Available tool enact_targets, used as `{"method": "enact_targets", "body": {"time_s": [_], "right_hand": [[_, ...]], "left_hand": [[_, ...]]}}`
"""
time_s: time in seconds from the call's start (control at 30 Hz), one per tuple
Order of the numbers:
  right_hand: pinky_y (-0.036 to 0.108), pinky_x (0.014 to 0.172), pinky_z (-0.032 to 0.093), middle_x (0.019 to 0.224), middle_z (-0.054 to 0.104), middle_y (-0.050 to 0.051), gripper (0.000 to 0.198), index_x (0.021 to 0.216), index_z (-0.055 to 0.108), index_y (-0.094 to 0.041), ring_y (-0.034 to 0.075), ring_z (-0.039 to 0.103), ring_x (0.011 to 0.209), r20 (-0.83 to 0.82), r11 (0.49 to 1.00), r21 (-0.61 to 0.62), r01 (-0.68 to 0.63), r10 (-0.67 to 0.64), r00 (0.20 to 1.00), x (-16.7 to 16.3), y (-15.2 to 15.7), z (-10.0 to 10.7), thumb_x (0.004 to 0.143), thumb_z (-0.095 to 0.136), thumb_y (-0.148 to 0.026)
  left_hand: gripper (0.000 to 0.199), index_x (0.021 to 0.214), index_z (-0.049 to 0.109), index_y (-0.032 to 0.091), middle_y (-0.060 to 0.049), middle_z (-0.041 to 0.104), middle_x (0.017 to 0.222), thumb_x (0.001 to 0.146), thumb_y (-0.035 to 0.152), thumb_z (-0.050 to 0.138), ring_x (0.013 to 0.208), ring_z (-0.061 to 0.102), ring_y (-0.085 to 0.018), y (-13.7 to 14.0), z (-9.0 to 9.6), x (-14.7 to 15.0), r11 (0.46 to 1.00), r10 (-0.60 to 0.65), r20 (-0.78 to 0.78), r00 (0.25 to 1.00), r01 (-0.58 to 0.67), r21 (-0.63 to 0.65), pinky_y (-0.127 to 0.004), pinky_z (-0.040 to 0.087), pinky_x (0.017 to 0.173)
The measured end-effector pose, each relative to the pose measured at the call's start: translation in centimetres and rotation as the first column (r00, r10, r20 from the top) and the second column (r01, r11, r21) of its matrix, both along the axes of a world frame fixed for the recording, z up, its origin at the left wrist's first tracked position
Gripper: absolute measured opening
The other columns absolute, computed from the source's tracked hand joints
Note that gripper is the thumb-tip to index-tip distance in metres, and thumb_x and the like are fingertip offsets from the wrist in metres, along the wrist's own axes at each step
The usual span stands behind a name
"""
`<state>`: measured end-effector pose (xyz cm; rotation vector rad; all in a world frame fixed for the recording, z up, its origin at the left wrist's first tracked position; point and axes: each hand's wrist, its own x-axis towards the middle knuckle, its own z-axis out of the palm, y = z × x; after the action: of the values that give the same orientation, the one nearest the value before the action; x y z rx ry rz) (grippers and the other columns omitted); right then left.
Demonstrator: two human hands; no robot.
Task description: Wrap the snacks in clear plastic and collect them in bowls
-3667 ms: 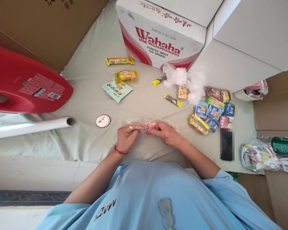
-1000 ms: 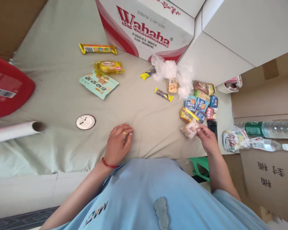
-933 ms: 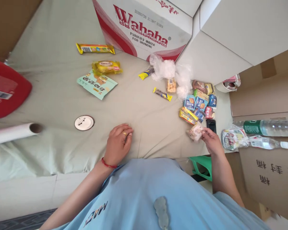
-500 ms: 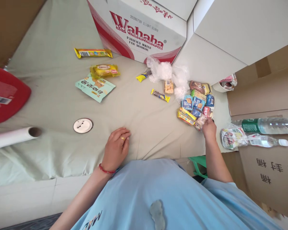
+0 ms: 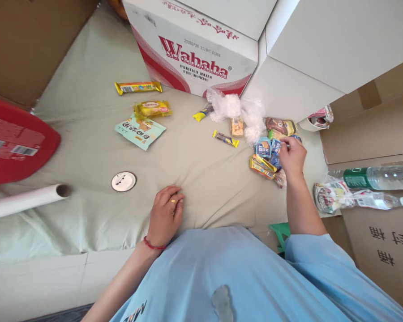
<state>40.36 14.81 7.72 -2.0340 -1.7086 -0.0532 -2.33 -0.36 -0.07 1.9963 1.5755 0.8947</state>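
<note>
My left hand (image 5: 167, 210) lies on the cloth near its front edge, fingers loosely stretched, holding nothing. A round pin badge (image 5: 124, 181) lies pin side up to its left. My right hand (image 5: 292, 154) is over a cluster of small wrapped snacks, its fingers bent together; anything in them is hidden. By its fingertips are blue snack packets (image 5: 263, 147). Yellow-wrapped snacks (image 5: 262, 165) lie just left of the hand, and a brown packet (image 5: 276, 125) lies behind it. A clear-wrapped piece (image 5: 280, 179) is partly covered by my wrist.
A Wahaha carton (image 5: 201, 58) and white boxes (image 5: 302, 76) stand behind. Crumpled clear plastic (image 5: 230, 107) lies before them. On the left are a mint pouch (image 5: 140, 132), a yellow packet (image 5: 152, 108), a yellow bar (image 5: 138, 87), a white tube (image 5: 27, 200) and a red container (image 5: 16, 138). Bottles (image 5: 383, 177) lie right.
My right hand has moved from the front of the snack cluster farther back, over the blue packets. The left hand stays resting on the cloth. The view has shifted slightly.
</note>
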Motion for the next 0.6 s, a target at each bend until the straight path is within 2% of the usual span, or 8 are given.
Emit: {"method": "enact_targets", "body": {"time_s": [0.13, 0.2, 0.3, 0.33, 0.4, 0.47, 0.5, 0.6], "right_hand": [[0.041, 0.095, 0.05, 0.111, 0.07, 0.014, 0.034, 0.118, 0.068, -0.016, 0.027, 0.063, 0.103, 0.027, 0.99, -0.122, -0.072, 0.076, 0.997, -4.2, 5.1, -1.3, 0.088, 0.062, -0.033], [0.042, 0.093, 0.05, 0.106, 0.071, 0.013, 0.028, 0.109, 0.069, -0.016, 0.027, 0.063, 0.098, -0.001, 0.98, -0.183, -0.076, 0.077, 0.997, -5.8, 6.0, -1.3, 0.086, 0.063, -0.03], [0.035, 0.081, 0.05, 0.091, 0.07, 0.008, 0.018, 0.097, 0.067, -0.018, 0.021, 0.061, 0.081, -0.267, 0.988, -0.091, -0.122, 0.094, 0.959, -7.4, 4.8, -0.8, 0.088, 0.059, -0.032], [0.031, 0.072, 0.049, 0.087, 0.069, 0.005, 0.021, 0.098, 0.066, -0.02, 0.017, 0.058, 0.072, -0.434, 0.989, -0.054, -0.141, 0.104, 0.895, -8.1, 3.9, -0.6, 0.089, 0.06, -0.037], [0.025, 0.054, 0.04, 0.08, 0.066, 0.0, 0.029, 0.099, 0.064, -0.022, 0.011, 0.048, 0.055, -0.763, 0.981, -0.054, -0.187, 0.081, 0.641, -9.8, 1.6, -0.5, 0.084, 0.067, -0.046], [0.021, 0.045, 0.029, 0.073, 0.063, -0.004, 0.036, 0.096, 0.062, -0.023, 0.007, 0.037, 0.046, -0.936, 0.959, -0.111, -0.262, -0.012, 0.351, -12.3, -1.1, -0.9, 0.076, 0.075, -0.05], [0.021, 0.044, 0.026, 0.071, 0.062, -0.005, 0.037, 0.094, 0.062, -0.023, 0.006, 0.034, 0.045, -0.966, 0.945, -0.138, -0.298, -0.063, 0.249, -13.7, -2.4, -1.2, 0.072, 0.078, -0.049], [0.02, 0.042, 0.024, 0.064, 0.06, -0.007, 0.037, 0.089, 0.063, -0.022, 0.005, 0.034, 0.043, -0.975, 0.885, -0.219, -0.41, -0.179, 0.133, -17.5, -5.7, -2.3, 0.07, 0.082, -0.048]], "left_hand": [[0.019, 0.102, 0.069, 0.023, -0.012, 0.07, 0.118, 0.1, 0.023, 0.05, 0.124, 0.062, -0.029, -0.9, 0.2, 0.0, 0.999, 0.045, 0.013, 0.999, -0.045, -0.002, -0.055, 0.052, 0.107], [0.019, 0.102, 0.07, 0.023, -0.011, 0.071, 0.117, 0.1, 0.024, 0.051, 0.125, 0.061, -0.029, -1.4, 0.5, -0.3, 0.996, 0.081, 0.032, 0.996, -0.081, -0.027, -0.054, 0.052, 0.108], [0.022, 0.103, 0.071, 0.023, -0.01, 0.071, 0.116, 0.102, 0.031, 0.051, 0.12, 0.064, -0.026, -1.9, 1.4, -0.7, 0.981, 0.161, 0.114, 0.98, -0.147, -0.124, -0.05, 0.053, 0.106], [0.024, 0.104, 0.071, 0.023, -0.009, 0.071, 0.115, 0.103, 0.035, 0.05, 0.115, 0.066, -0.025, -1.8, 1.7, -0.7, 0.971, 0.186, 0.157, 0.97, -0.158, -0.177, -0.047, 0.055, 0.104], [0.028, 0.105, 0.07, 0.023, -0.008, 0.071, 0.112, 0.104, 0.043, 0.051, 0.103, 0.07, -0.022, -1.3, 2.4, -0.3, 0.943, 0.213, 0.274, 0.938, -0.124, -0.309, -0.042, 0.059, 0.095], [0.035, 0.112, 0.067, 0.022, -0.009, 0.07, 0.116, 0.102, 0.052, 0.052, 0.095, 0.072, -0.02, -0.1, 3.1, 0.8, 0.892, 0.216, 0.433, 0.875, 0.003, -0.452, -0.039, 0.061, 0.084], [0.041, 0.119, 0.063, 0.022, -0.011, 0.068, 0.122, 0.1, 0.057, 0.054, 0.094, 0.073, -0.021, 0.6, 3.4, 1.6, 0.859, 0.216, 0.517, 0.828, 0.091, -0.504, -0.037, 0.062, 0.078], [0.073, 0.14, 0.048, 0.023, -0.02, 0.056, 0.144, 0.084, 0.061, 0.073, 0.103, 0.073, -0.025, 3.2, 3.9, 4.4, 0.795, 0.212, 0.688, 0.694, 0.287, -0.534, -0.035, 0.063, 0.071]]}}
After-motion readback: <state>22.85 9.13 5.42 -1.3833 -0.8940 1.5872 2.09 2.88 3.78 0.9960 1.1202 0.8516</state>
